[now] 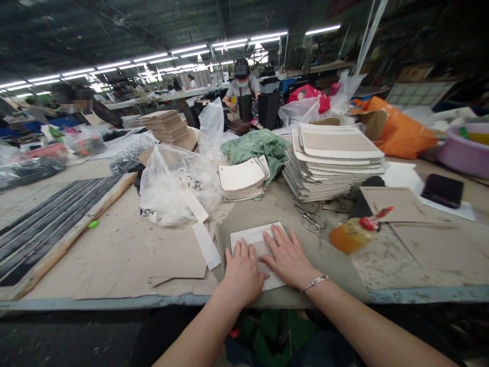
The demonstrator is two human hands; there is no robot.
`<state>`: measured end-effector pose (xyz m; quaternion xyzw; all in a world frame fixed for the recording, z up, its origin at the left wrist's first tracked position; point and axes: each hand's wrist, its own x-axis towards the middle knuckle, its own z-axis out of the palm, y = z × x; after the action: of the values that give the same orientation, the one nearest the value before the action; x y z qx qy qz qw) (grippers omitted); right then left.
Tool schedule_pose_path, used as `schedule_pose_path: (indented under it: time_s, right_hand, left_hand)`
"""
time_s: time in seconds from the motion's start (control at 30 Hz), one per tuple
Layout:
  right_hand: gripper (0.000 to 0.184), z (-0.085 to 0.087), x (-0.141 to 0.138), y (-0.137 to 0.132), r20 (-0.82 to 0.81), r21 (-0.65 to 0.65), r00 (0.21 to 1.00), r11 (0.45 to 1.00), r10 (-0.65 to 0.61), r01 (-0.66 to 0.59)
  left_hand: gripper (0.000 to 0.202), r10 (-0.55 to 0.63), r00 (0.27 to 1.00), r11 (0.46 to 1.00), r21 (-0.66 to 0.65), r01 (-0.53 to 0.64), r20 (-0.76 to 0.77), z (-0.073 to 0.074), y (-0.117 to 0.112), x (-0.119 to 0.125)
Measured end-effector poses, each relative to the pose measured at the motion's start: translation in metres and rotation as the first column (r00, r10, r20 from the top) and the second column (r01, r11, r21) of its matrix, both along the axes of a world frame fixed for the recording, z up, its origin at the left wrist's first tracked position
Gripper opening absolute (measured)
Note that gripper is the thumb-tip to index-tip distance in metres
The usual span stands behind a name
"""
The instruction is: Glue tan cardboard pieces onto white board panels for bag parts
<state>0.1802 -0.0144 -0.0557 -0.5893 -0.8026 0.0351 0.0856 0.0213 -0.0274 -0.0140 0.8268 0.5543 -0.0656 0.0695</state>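
Left hand: your left hand (241, 272) lies flat on the panel, its fingers close together, thumb out to the side, gripping nothing.
Right hand: your right hand (288, 257) also lies palm down on it, fingers slightly apart, with a bracelet (318, 282) at the wrist.
Panel under your hands: the panel (260, 245) rests on the grey mat (328, 285), near the table's front edge; it seems well along, its far edge already bordered, with pressing or smoothing apparently in hand. Your hands hide too much to tell whether every side is done.
Panel's look: flat and roughly rectangular, with a pale rim around a beige-grey middle.
Bottle and scissors: an orange bottle (348, 237) with a red top stands to your right; beyond the panel lie scissors (312, 222).
Small stack: white-faced pieces (243, 177) sit past the panel, slightly curved.
Large stack: rimmed panels (338, 145), farther right, look done; how many remain cannot be told.
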Motion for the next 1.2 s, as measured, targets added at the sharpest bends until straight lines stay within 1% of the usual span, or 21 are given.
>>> schedule_pose_path:
  time_s: [0.23, 0.43, 0.67, 0.9, 1.2]
  right_hand:
    - [0.067, 0.0011, -0.0006, 0.001, 0.015, -0.037, 1.0, 0.999, -0.011, 0.011]
    - [0.067, -0.0005, -0.001, 0.0018, 0.024, -0.033, 1.0, 0.999, -0.016, 0.017]
    - [0.068, 0.0016, -0.002, 0.0018, 0.027, -0.055, 0.999, 0.998, -0.021, 0.022]
    - [0.068, -0.0016, -0.0019, 0.0015, 0.019, -0.033, 1.0, 0.999, -0.023, 0.024]
    - [0.068, 0.0007, -0.0016, 0.0017, 0.006, -0.041, 1.0, 0.999, -0.012, 0.013]
  left_hand:
    - [0.077, 0.01, 1.0, 1.0, -0.021, -0.009, 0.028, 0.0008, 0.0008, -0.0027]
    - [0.075, 0.02, 0.999, 0.999, -0.028, -0.019, 0.04, 0.0035, 0.0012, -0.0031]
    - [0.076, 0.02, 1.0, 0.999, -0.048, -0.019, 0.021, 0.0081, 0.001, -0.0013]
    - [0.077, 0.022, 1.0, 0.998, -0.058, -0.02, 0.019, 0.0088, 0.0015, -0.0009]
    - [0.073, 0.037, 0.998, 0.998, -0.052, -0.034, 0.043, 0.009, 0.0017, -0.0011]
